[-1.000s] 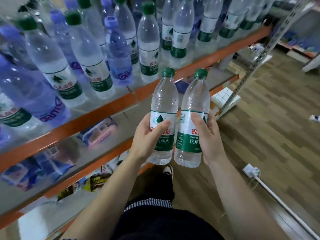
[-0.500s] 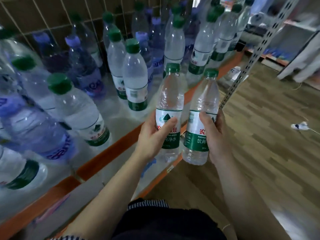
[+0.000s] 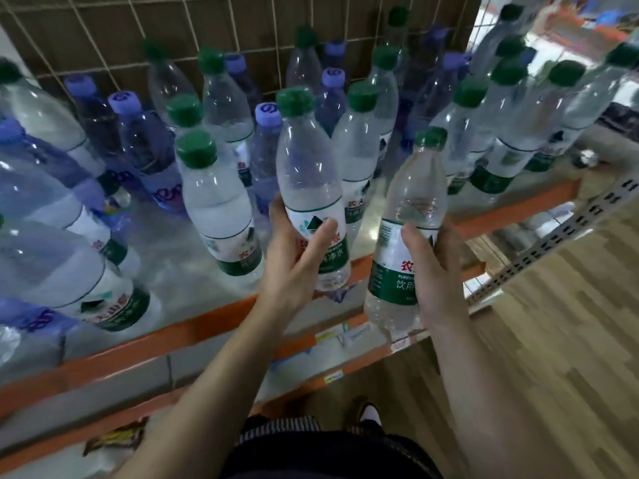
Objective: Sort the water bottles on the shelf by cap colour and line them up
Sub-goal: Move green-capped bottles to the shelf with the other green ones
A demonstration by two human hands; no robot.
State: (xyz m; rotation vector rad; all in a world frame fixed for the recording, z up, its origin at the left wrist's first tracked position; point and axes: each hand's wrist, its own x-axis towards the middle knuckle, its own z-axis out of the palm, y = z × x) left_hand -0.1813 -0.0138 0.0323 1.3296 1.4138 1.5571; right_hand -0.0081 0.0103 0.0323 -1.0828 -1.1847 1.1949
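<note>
Crowded on the shelf, left of the orange front rail: mixed bottles, purple-capped ones among green-capped ones, most standing, all blurred at the far left. Behind them, a wire grid over a brown back panel.

Near the rail's middle, left hand wrapped around the label of a green-capped bottle, thumb across the front, fingers behind; grip closed on it. Bottle upright, base over the shelf just inside the rail; whether it touches the shelf cannot be told. Compared with half a second ago, now further in over the shelf and close against the standing green-capped bottles.

Right of that, right hand clasping a second green-capped bottle at its label; grip closed on it. Bottle tilted, cap leaning toward the shelf, base out in front of the rail over the lower shelf edge. Earlier held upright and almost touching the first bottle; now leaning and a clear gap apart.

Further right along the rail, a row of green-capped bottles standing close together up to the slotted metal post. Beyond the post, wood-pattern floor. View swung closer to the shelf than before, with more of the back panel showing.
</note>
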